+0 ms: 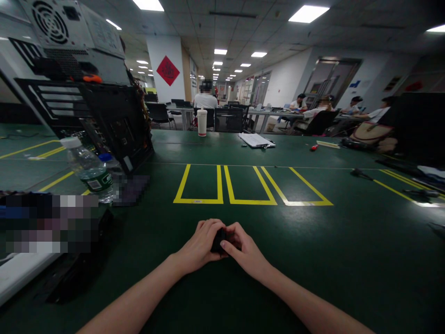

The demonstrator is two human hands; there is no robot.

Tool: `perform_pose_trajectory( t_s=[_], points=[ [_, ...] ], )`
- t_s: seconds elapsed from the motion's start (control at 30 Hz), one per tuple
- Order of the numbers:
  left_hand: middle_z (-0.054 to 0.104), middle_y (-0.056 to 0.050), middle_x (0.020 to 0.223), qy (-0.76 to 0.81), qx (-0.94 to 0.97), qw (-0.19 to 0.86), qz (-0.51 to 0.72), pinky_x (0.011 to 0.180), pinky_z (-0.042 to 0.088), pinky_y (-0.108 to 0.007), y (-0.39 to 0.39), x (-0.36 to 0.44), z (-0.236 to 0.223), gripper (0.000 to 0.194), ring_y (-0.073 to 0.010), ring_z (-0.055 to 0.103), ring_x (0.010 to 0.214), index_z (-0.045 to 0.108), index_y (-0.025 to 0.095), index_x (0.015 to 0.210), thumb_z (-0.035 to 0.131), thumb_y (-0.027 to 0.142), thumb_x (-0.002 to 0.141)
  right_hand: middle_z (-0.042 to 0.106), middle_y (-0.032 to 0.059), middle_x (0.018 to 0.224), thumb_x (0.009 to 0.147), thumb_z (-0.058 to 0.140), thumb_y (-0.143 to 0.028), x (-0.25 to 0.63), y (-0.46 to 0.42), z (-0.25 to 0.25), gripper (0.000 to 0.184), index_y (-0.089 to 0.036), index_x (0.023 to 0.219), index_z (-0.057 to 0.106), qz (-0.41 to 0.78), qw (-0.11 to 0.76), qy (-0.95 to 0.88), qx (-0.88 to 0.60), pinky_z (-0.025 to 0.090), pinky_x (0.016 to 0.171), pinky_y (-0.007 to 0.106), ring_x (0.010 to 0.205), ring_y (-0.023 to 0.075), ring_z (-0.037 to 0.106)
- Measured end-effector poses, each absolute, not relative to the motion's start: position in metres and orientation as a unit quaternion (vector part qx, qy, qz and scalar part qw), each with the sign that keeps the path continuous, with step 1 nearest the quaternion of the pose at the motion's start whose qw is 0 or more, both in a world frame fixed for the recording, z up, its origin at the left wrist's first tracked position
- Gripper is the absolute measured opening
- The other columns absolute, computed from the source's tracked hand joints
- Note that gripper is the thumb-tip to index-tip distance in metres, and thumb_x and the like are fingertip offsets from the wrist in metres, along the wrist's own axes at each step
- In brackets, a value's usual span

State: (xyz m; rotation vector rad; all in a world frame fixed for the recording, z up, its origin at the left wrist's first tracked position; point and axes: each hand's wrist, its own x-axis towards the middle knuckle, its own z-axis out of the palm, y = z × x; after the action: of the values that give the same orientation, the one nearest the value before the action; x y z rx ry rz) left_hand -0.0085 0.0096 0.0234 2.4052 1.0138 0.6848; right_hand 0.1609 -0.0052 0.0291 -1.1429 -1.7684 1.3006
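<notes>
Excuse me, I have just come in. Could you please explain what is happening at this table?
A person's left hand and right hand together hold a small black object at the green table. The fingers cover much of it, so I cannot tell what it is. Just beyond the hands, three yellow tape outlines mark the table.

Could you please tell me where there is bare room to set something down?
Bare tabletop lies inside the three yellow tape outlines and right of the right hand. The left side is crowded with a computer case and plastic bottles.
</notes>
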Motion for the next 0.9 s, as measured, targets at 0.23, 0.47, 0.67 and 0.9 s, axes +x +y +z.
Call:
perform_pose_trajectory(
  t_s=[0.23, 0.47, 0.67, 0.9],
  points=[
    [0.041, -0.005, 0.116, 0.364, 0.871, 0.222, 0.243, 0.09, 0.033, -0.04, 0.0102, -0.0095, 0.0243, 0.057, -0.0215, 0.039, 0.106, 0.031, 0.023, 0.115, 0.063, 0.023, 0.068, 0.052, 0.0026, 0.093, 0.079, 0.045, -0.035, 0.1662, -0.0021, 0.0297, 0.022, -0.021, 0.096, 0.041, 0.504, 0.289, -0.699, -0.418, 0.046, 0.069, 0.031, 0.082, 0.0156, 0.053],
    [0.041, -0.005, 0.115, 0.368, 0.872, 0.221, 0.237, 0.089, 0.033, -0.041, 0.0103, -0.0088, 0.0247, 0.055, -0.0221, 0.039, 0.105, 0.032, 0.024, 0.114, 0.063, 0.022, 0.068, 0.05, 0.0023, 0.096, 0.077, 0.05, -0.035, 0.1691, 0.0005, 0.0283, 0.025, -0.021, 0.094, 0.04, 0.535, 0.302, -0.693, -0.376, 0.044, 0.069, 0.029, 0.084, 0.0146, 0.051],
    [0.041, -0.005, 0.116, 0.371, 0.866, 0.224, 0.251, 0.088, 0.034, -0.042, 0.0104, -0.0071, 0.023, 0.057, -0.0228, 0.04, 0.105, 0.032, 0.024, 0.114, 0.065, 0.023, 0.066, 0.051, 0.0012, 0.091, 0.081, 0.042, -0.037, 0.1658, -0.0001, 0.0313, 0.02, -0.022, 0.094, 0.041, 0.53, 0.303, -0.676, -0.413, 0.044, 0.068, 0.029, 0.082, 0.0147, 0.051],
    [0.041, -0.005, 0.116, 0.375, 0.865, 0.226, 0.245, 0.087, 0.036, -0.041, 0.0097, -0.0094, 0.0252, 0.057, -0.0225, 0.041, 0.105, 0.033, 0.024, 0.114, 0.064, 0.024, 0.067, 0.05, 0.0009, 0.095, 0.076, 0.051, -0.031, 0.1688, -0.0001, 0.0288, 0.021, -0.022, 0.093, 0.043, 0.546, 0.305, -0.676, -0.391, 0.044, 0.075, 0.031, 0.089, 0.0159, 0.051]
  ],
)
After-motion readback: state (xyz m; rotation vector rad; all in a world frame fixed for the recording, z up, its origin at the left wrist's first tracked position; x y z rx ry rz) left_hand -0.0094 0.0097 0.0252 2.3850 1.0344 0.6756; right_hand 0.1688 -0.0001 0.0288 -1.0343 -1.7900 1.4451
